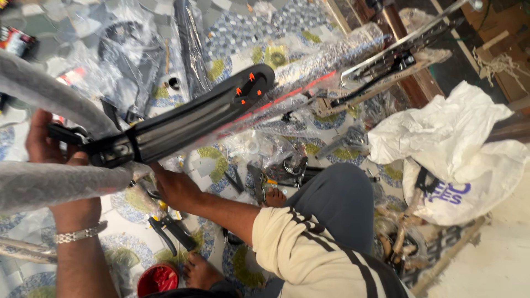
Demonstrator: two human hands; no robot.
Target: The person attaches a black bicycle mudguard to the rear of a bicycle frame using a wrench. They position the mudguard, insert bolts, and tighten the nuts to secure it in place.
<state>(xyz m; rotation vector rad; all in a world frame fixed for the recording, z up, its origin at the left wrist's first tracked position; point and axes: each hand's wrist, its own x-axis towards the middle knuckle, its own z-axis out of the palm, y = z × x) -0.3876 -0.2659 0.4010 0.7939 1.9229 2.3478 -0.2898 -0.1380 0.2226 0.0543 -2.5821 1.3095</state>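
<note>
The black bicycle mudguard [193, 118] is a long, narrow, ribbed plastic strip that runs diagonally up and to the right, away from both hands. Its far end is rounded and carries small orange-red clips, well above and to the right of the right hand [175, 187]. Its near end meets a black bracket [107, 152] just beside the left hand [47, 143] and just above the right hand. The bracket sits between two frame tubes wrapped in bubble wrap [49, 185]: one arches above the left hand, the other lies level across the left wrist. Whether the fingers touch the bracket is hidden behind the wrapping.
</note>
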